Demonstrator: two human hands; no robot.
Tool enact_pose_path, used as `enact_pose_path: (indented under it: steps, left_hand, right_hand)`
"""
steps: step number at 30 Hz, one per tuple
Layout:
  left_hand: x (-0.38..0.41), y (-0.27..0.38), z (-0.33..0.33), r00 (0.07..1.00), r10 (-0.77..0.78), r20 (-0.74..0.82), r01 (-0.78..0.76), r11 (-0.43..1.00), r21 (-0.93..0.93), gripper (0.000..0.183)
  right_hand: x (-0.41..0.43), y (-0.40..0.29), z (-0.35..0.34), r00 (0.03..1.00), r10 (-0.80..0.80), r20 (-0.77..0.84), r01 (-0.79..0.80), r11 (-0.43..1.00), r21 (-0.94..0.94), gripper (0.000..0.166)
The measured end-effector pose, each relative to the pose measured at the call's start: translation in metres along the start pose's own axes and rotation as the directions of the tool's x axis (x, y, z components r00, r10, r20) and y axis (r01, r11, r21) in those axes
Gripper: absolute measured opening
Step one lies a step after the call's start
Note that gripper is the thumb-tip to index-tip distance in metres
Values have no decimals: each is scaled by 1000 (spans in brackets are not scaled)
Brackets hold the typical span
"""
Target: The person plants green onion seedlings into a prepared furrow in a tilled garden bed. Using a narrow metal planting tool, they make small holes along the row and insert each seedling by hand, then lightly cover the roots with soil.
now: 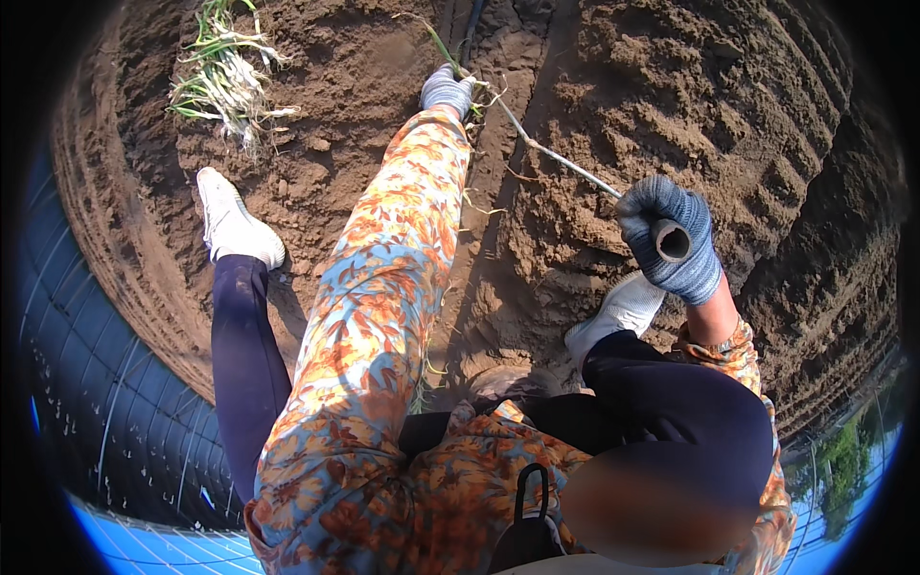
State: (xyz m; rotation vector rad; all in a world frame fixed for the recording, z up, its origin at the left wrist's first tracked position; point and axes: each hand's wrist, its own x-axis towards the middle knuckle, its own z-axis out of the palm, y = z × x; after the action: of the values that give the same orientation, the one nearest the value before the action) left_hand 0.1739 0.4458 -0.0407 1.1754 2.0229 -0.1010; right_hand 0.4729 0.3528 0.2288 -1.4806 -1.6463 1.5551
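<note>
My left hand [447,90], in a grey knit glove, reaches down to the soil and grips a green onion-like seedling [437,39]. Its green leaf points away from me, and pale root ends show beside the glove. My right hand [665,241], also gloved, is closed around the handle of a hand tool [673,243] with a hollow, tube-like end facing up. From that fist a thin metal rod [568,164] slants down toward the seedling. Whether the rod's tip touches soil or plant, I cannot tell. More thin seedlings [483,205] lie along the shallow furrow [496,154], partly hidden by my left sleeve.
A loose bundle of seedlings [230,79] lies on the soil at upper left. Clumpy, ridged earth [683,93] spreads to the right. A dark line [472,32] runs along the furrow's far end. My white shoes [233,219] straddle the furrow. Dark gridded sheeting [108,374] borders the left side.
</note>
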Motion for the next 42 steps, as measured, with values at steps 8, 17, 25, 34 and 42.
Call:
enact_pose_path:
  steps: [8,17,25,34,42]
  left_hand:
    - [15,-20,6,985,163,54,-169,975,146,25]
    - [12,-6,26,967,41,251,42,948,-316,38]
    - [-2,-10,16,981,14,193,70,905,-420,25]
    - [-71,-9,-63,986,168,-6,-162,939,-302,25]
    - [-76,0,-211,865,142,-481,-440,677,-590,14]
  right_hand:
    - [41,-6,10,993,1,116,-6,999,38,17]
    - [59,22,34,971,-114,211,132,988,-74,31]
    - [7,-10,1,999,8,-34,-8,1000,0,18]
    - [-63,-41,-40,943,190,-273,-47,889,456,12]
    - [-72,-47,-41,870,174,-461,43,905,423,14]
